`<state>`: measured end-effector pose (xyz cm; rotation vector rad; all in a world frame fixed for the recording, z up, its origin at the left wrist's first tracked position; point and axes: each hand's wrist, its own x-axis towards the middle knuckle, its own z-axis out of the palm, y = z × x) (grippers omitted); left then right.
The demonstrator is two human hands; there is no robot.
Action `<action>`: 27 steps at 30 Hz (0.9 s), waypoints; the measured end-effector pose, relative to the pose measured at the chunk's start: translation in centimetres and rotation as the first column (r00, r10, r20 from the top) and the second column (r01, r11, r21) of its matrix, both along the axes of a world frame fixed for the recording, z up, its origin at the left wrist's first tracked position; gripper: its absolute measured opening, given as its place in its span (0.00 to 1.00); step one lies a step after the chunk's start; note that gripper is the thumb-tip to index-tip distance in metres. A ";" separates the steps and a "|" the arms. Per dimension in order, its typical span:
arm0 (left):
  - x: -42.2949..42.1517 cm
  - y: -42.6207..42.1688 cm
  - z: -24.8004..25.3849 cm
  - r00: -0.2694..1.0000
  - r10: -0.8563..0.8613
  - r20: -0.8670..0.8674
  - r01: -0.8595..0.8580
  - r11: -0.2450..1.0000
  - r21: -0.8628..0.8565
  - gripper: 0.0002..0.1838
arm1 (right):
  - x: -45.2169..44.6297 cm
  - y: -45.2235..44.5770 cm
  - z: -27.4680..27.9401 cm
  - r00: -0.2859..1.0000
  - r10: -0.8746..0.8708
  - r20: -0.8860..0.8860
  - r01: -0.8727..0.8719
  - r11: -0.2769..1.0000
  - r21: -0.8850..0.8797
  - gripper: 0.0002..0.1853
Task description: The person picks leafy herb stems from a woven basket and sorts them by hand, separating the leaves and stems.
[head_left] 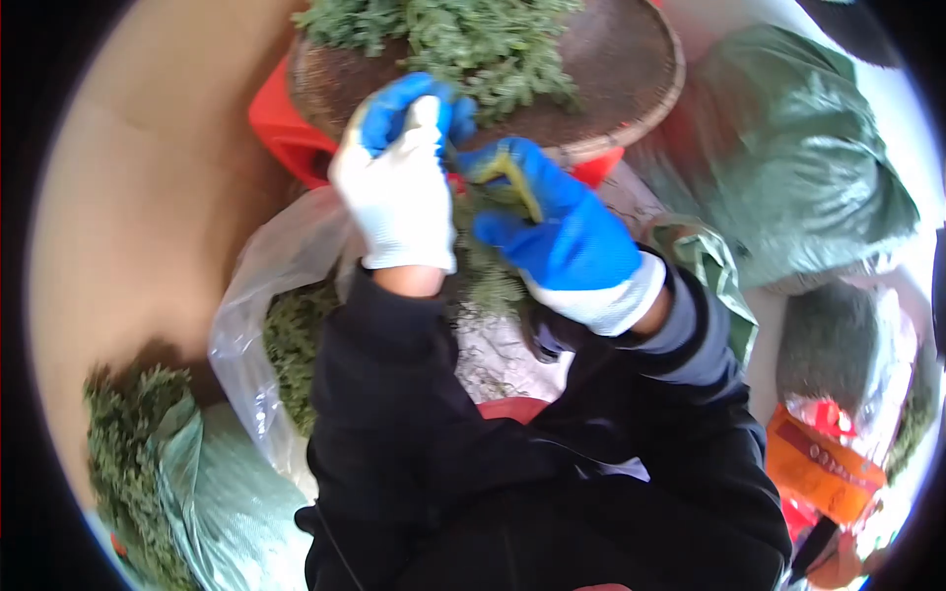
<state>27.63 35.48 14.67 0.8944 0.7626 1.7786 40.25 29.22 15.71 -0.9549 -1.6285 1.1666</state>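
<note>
My left hand (399,187), in a white glove with blue-coated fingers, is raised at the near rim of a round woven tray (631,59). Its fingers are curled together in a pinch, and what is between them is hidden. Close beside it, my right hand (576,241), in a blue-coated glove with a white cuff, curls its fingers around a green leafy sprig (491,281). The sprig's feathery end hangs below the fingers. A heap of similar green sprigs (473,44) lies on the tray, just beyond both hands.
The tray rests on a red plastic stool (281,118). A clear plastic bag (251,295) with greenery stands at left; a green sack (232,492) with more sprigs is lower left. A large full green sack (788,158) and an orange packet (823,468) are at right.
</note>
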 end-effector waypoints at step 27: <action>-1.5 -1.7 0.7 0.536 -0.835 0.123 0.840 0.512 -0.180 0.12 | 23.1 -15.3 -8.7 0.160 0.030 0.987 0.655 0.745 -0.129 0.25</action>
